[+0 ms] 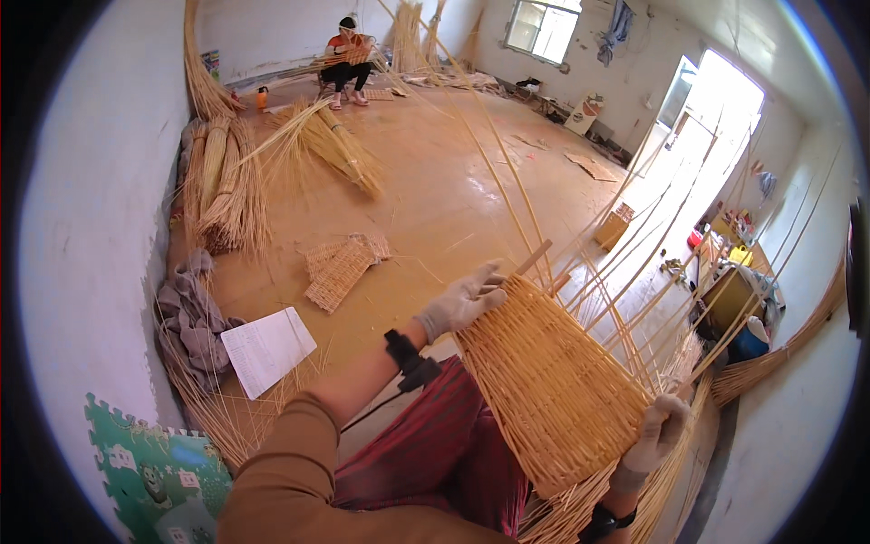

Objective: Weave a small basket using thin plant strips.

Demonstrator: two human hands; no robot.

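Observation:
A trapezoid woven wicker panel (553,381), with long loose reeds rising from its top edge, lies tilted over my dark red trousers (408,453). My gloved left hand (471,295) grips its upper left corner, fingers bent over the edge beside a short wooden stick (533,257). At the lower right corner, my gloved right hand (660,426) has its fingers curled round the edge and reeds there; its fingertips are partly hidden. Both wrists wear black straps with devices.
A seated person (347,59) works across the room. Reed bundles (217,181) line the left wall; more (331,150) lie mid-floor. Woven pieces (340,276), a white sheet (267,349), grey cloth (190,317) and green foam mats (154,467) are at left. A doorway (702,136) and cluttered items (743,299) are right.

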